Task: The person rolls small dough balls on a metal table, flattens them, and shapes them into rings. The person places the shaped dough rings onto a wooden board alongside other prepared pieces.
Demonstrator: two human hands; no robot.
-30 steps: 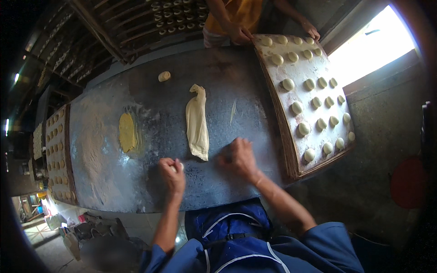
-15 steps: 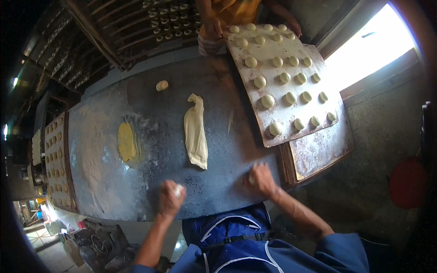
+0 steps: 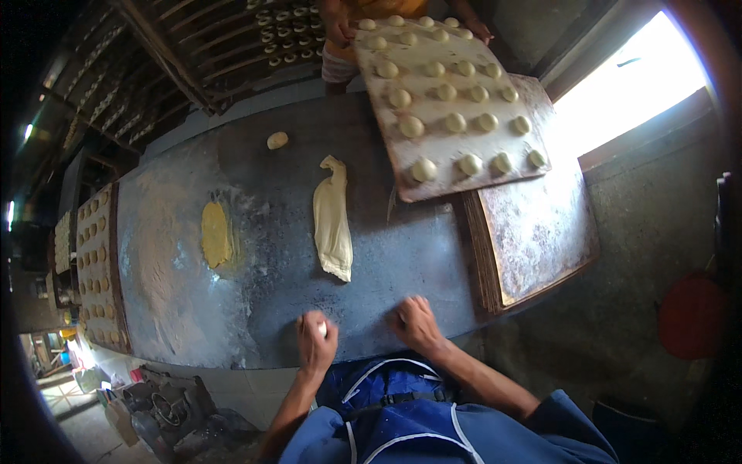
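Note:
My left hand (image 3: 312, 352) is curled at the table's near edge around a dough ball (image 3: 322, 329), its pale side showing by the thumb. To its right, my right hand (image 3: 422, 329) rests on the dark table with fingers bent under; whatever lies beneath them is hidden. Beyond both hands, apart from them, a long folded strip of pale dough (image 3: 332, 224) lies on the tabletop. A flat yellow smear (image 3: 216, 236), paste or batter by its look, is left of the strip. Farther off sits one small lump of dough (image 3: 277, 140).
Another person's hands (image 3: 340, 32) hold a tray (image 3: 423, 141) of dough balls at the far right. Beneath it is a stack of floured trays (image 3: 537, 247). A tray of round pieces (image 3: 114, 267) stands left; flour (image 3: 158, 263) dusts the table. Machinery (image 3: 166, 406) is at lower left.
My hands have come closer together, the left moving right with the dough ball and the right moving left. The other person's tray has shifted away and left, uncovering more of the stack.

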